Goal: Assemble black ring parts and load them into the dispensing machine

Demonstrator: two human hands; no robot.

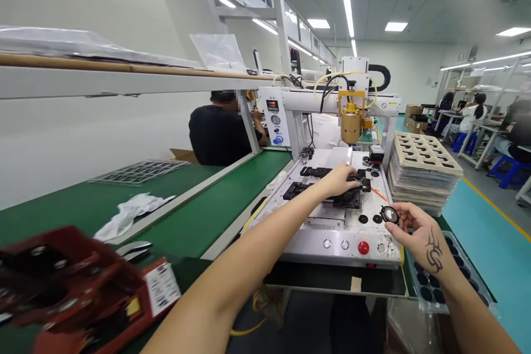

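Bare forearms [257,246] reach forward, the right hand [415,228] pinching a round black watch-like piece [390,214] to the right of, and nearer than, the blocky black fixture [352,199] lying crosswise under the left hand [342,179], whose grip I cannot tell.

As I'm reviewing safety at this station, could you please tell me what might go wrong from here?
The left hand is at the black fixture, so it could be pinched if the gold-coloured head came down there. The round black piece, held near its edge by the right hand, might slip and fall.
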